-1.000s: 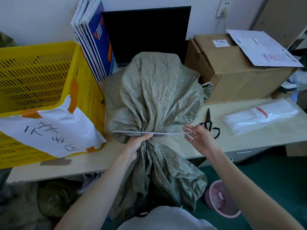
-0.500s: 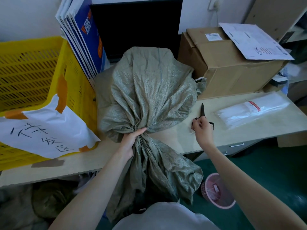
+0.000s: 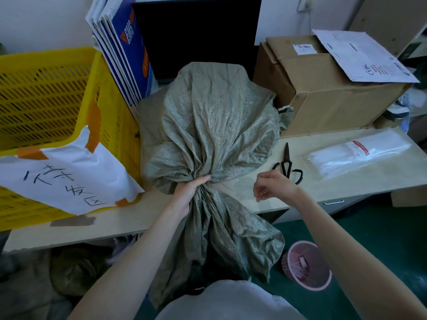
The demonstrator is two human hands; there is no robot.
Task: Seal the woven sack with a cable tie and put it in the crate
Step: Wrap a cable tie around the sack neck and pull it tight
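- The left hand (image 3: 191,192) stayed clamped around the gathered neck of the woven sack (image 3: 215,125), fingers wrapped tight on the bunched cloth, as it had been a second before.
- A second ago a white cable tie stretched from that neck to the right hand; no tie showed any more, and I could not tell whether it sat cinched under the left fingers.
- The right hand (image 3: 272,187) had gone to the scissors (image 3: 287,163) half a second earlier, then came back without them; its fingers were loosely curled and seemingly empty.
- The scissors lay at the hand's one o'clock, just beside it.
- The sack's body rested on the table (image 3: 346,179), with the yellow crate (image 3: 53,98) at its nine o'clock.
- Judged from this, sealing looked unconfirmed and crating not yet begun.
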